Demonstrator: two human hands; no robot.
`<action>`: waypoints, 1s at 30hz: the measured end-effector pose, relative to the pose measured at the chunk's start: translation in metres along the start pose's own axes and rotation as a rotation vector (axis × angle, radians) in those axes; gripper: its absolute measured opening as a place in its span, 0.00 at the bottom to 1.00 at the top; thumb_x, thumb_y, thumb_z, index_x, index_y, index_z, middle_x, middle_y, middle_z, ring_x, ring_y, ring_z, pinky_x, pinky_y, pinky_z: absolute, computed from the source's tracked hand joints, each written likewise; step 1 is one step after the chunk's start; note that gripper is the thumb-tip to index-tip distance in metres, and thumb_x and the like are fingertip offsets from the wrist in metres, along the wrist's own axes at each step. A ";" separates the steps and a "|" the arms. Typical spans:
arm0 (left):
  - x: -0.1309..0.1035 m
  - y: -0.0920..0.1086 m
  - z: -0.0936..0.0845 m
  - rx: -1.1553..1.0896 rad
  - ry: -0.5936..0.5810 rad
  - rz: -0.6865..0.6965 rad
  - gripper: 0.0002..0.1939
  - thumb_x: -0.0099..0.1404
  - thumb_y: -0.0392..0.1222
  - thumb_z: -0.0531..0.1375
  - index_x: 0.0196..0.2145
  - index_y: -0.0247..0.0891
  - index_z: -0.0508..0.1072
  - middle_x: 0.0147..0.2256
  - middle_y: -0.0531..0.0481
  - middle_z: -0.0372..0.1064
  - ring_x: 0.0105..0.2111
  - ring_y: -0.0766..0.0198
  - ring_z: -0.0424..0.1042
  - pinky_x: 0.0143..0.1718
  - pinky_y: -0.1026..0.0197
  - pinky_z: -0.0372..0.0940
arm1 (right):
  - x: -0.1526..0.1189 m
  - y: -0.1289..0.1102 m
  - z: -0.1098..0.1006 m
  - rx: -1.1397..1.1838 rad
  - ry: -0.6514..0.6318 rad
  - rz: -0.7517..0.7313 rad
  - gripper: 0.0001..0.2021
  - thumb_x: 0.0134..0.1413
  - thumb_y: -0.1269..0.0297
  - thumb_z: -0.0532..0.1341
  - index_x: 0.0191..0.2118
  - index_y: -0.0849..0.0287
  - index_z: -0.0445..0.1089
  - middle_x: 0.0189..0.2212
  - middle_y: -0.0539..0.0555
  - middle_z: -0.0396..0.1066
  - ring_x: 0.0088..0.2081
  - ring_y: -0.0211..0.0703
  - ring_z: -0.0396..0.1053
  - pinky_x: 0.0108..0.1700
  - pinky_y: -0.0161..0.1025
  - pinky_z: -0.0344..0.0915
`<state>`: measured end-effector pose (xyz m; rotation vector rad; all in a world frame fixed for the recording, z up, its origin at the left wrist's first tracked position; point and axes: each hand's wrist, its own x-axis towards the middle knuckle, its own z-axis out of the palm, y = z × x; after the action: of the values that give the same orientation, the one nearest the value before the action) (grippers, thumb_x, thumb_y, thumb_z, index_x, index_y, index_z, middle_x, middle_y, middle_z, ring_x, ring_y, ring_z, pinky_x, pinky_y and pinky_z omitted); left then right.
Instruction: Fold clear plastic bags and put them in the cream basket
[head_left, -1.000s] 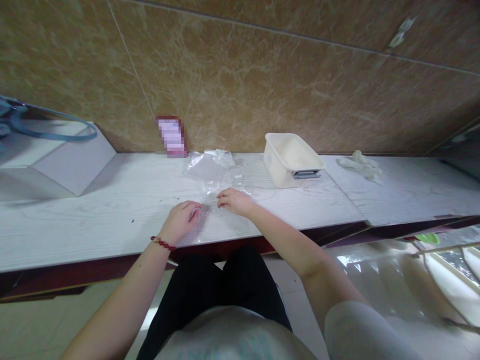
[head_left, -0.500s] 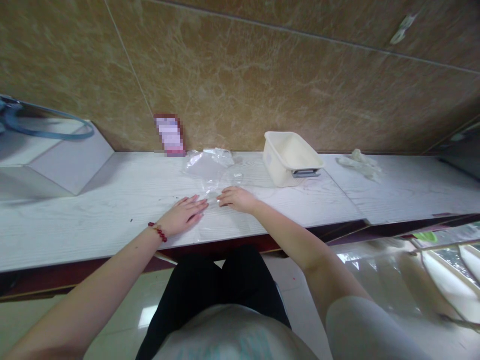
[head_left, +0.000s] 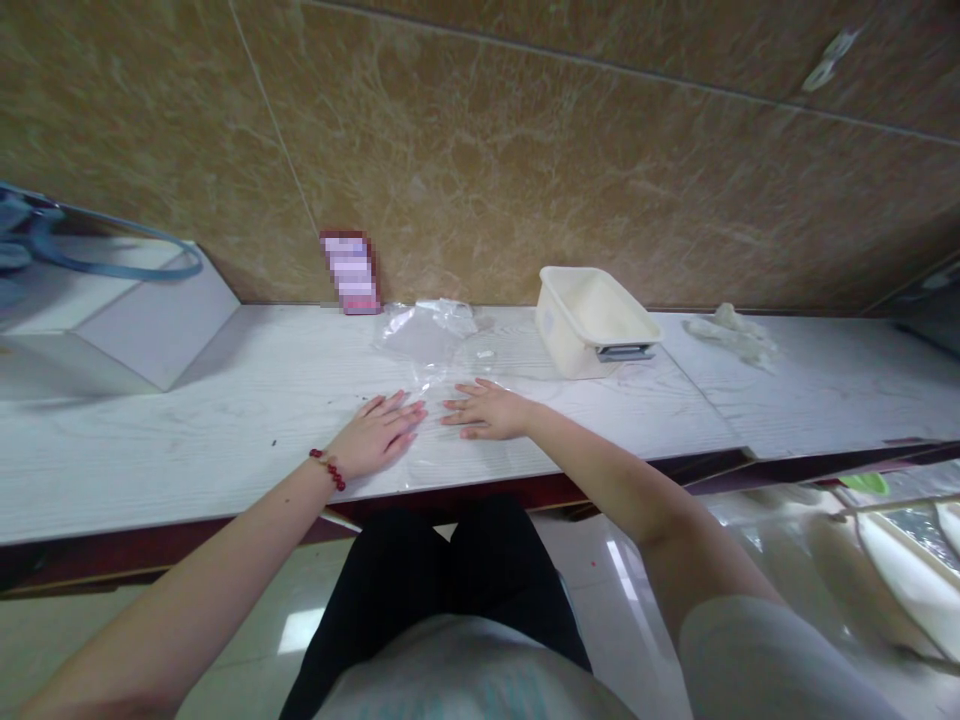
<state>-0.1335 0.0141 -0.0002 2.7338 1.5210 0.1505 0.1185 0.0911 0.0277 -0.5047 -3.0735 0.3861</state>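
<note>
The bag (head_left: 424, 335) before me is thin, clear plastic, crinkled and glossy. My desk (head_left: 262, 370) has a smooth wood-grain finish. I see smooth, softly sheened plastic in the tub (head_left: 562, 340), matt, rumpled fabric in the cloth (head_left: 735, 335), polished beads on my bracelet (head_left: 330, 469), marbled wall (head_left: 465, 150) tiles and glossy floor (head_left: 300, 632).

Soft, even light leaves the tabletop (head_left: 225, 470) pale and the wall (head_left: 480, 150) dim, darkest toward the upper corners. White glare marks the floor (head_left: 300, 632) at lower left; small glints dot the clear plastic (head_left: 427, 335). Shadows are faint. Wide-angle distortion stretches the edges, lower right looks soft, and pixelation masks a patch left of centre.
</note>
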 end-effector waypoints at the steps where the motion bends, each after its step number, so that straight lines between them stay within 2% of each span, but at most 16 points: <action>1: 0.000 0.000 0.000 -0.007 -0.002 -0.004 0.23 0.64 0.49 0.41 0.55 0.46 0.56 0.56 0.55 0.54 0.59 0.59 0.43 0.57 0.50 0.40 | -0.003 0.004 0.000 0.016 0.007 -0.001 0.20 0.54 0.53 0.52 0.53 0.42 0.57 0.57 0.49 0.53 0.60 0.50 0.41 0.57 0.55 0.38; 5: -0.001 0.001 -0.002 -0.031 0.009 -0.018 0.22 0.64 0.49 0.42 0.55 0.48 0.57 0.56 0.55 0.54 0.59 0.58 0.44 0.56 0.50 0.40 | -0.007 0.017 -0.003 0.037 0.033 -0.023 0.17 0.52 0.54 0.54 0.49 0.43 0.63 0.54 0.49 0.58 0.60 0.49 0.45 0.56 0.54 0.41; 8: -0.002 0.002 -0.002 -0.038 0.015 -0.019 0.22 0.64 0.49 0.42 0.55 0.48 0.57 0.56 0.55 0.53 0.59 0.58 0.45 0.56 0.50 0.40 | 0.005 0.023 -0.008 0.043 0.143 0.020 0.12 0.54 0.58 0.53 0.41 0.52 0.71 0.44 0.52 0.69 0.54 0.44 0.57 0.54 0.45 0.50; 11: -0.002 0.003 -0.002 -0.041 0.022 -0.019 0.22 0.64 0.49 0.42 0.54 0.47 0.58 0.56 0.55 0.53 0.58 0.59 0.46 0.56 0.50 0.40 | 0.031 0.026 -0.012 0.058 0.315 0.182 0.13 0.55 0.62 0.52 0.39 0.59 0.71 0.38 0.54 0.72 0.44 0.40 0.66 0.49 0.38 0.56; 14: -0.002 0.003 -0.002 -0.045 0.035 -0.017 0.22 0.64 0.49 0.42 0.54 0.47 0.58 0.56 0.54 0.54 0.58 0.59 0.47 0.56 0.51 0.40 | 0.063 0.029 -0.015 0.111 0.374 0.393 0.12 0.54 0.63 0.52 0.41 0.59 0.69 0.37 0.53 0.72 0.39 0.38 0.68 0.43 0.35 0.59; 17: -0.002 0.003 -0.002 -0.045 0.041 -0.014 0.22 0.64 0.49 0.42 0.54 0.46 0.58 0.56 0.54 0.54 0.58 0.58 0.47 0.56 0.51 0.41 | 0.092 0.031 -0.016 0.185 0.333 0.615 0.13 0.52 0.61 0.53 0.42 0.58 0.67 0.35 0.53 0.72 0.37 0.38 0.68 0.39 0.34 0.61; 20: -0.001 0.004 -0.003 -0.051 0.046 -0.018 0.22 0.64 0.49 0.42 0.54 0.46 0.58 0.56 0.53 0.54 0.57 0.58 0.48 0.56 0.50 0.41 | 0.111 0.035 -0.015 0.233 0.263 0.757 0.16 0.47 0.58 0.57 0.43 0.58 0.65 0.36 0.54 0.71 0.37 0.39 0.68 0.39 0.34 0.62; 24: -0.001 0.004 -0.004 -0.067 0.044 -0.022 0.22 0.63 0.48 0.43 0.54 0.46 0.59 0.56 0.53 0.55 0.57 0.57 0.49 0.56 0.49 0.42 | 0.122 0.041 -0.012 0.262 0.221 0.789 0.21 0.41 0.57 0.61 0.44 0.58 0.64 0.38 0.54 0.70 0.38 0.39 0.67 0.39 0.33 0.62; 30: 0.000 0.006 -0.006 -0.082 0.052 -0.030 0.22 0.63 0.48 0.43 0.53 0.46 0.60 0.55 0.52 0.56 0.57 0.57 0.49 0.56 0.49 0.42 | 0.119 0.040 -0.014 0.321 0.182 0.752 0.25 0.39 0.57 0.63 0.45 0.60 0.62 0.40 0.55 0.69 0.37 0.40 0.67 0.38 0.33 0.61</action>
<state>-0.1295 0.0106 0.0056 2.6625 1.5309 0.2799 0.0187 0.1682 0.0269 -1.5509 -2.4599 0.7568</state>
